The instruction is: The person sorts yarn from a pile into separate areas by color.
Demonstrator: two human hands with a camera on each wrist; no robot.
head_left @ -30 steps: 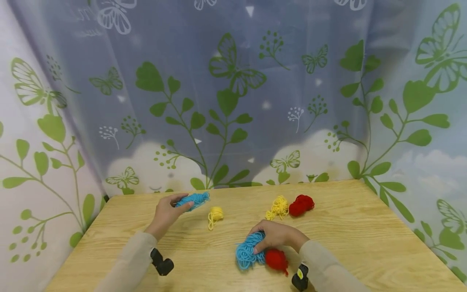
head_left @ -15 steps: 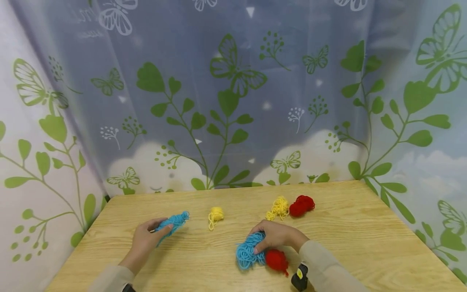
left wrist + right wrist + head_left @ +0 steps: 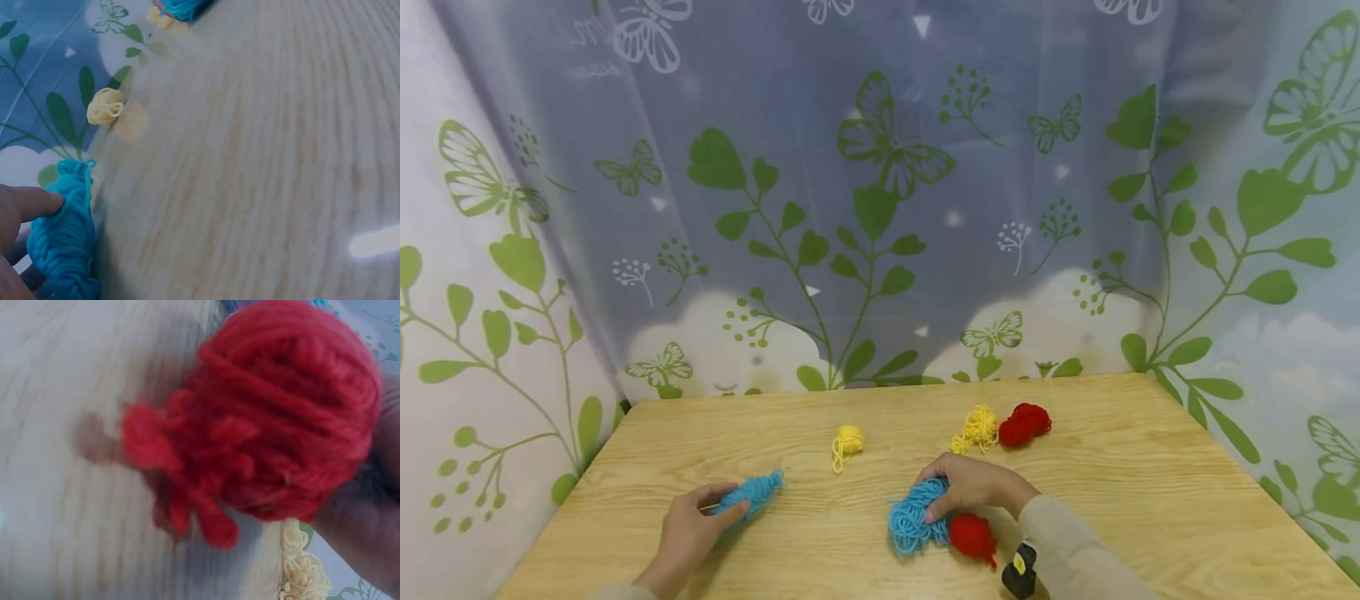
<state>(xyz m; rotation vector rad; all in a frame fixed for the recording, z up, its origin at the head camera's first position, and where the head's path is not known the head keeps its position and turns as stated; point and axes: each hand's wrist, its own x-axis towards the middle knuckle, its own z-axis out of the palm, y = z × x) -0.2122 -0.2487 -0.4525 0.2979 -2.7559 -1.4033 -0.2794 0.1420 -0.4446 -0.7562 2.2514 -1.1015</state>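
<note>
My left hand (image 3: 691,525) grips an elongated bundle of blue yarn (image 3: 754,495) low over the left part of the table. In the left wrist view the thumb or a finger lies along the side of that blue yarn (image 3: 62,237). Near the middle front, my right hand (image 3: 972,487) holds a looser blue yarn bundle (image 3: 910,525), its thumb bent over the strands. A red yarn ball (image 3: 973,537) sits right beside this bundle, under the hand. That red ball (image 3: 294,412) fills much of the right wrist view, loose loops trailing from one end.
A small yellow yarn ball (image 3: 848,439) with a loose loop lies at centre back. Farther right are a tangled yellow yarn bundle (image 3: 980,427) and a red yarn bundle (image 3: 1025,425), side by side. A patterned curtain (image 3: 880,250) hangs behind the wooden table (image 3: 1150,483).
My left hand has carried its blue yarn bundle from the back, near the yellow ball, leftward and toward me, lower in view. The right hand stays on its blue bundle.
</note>
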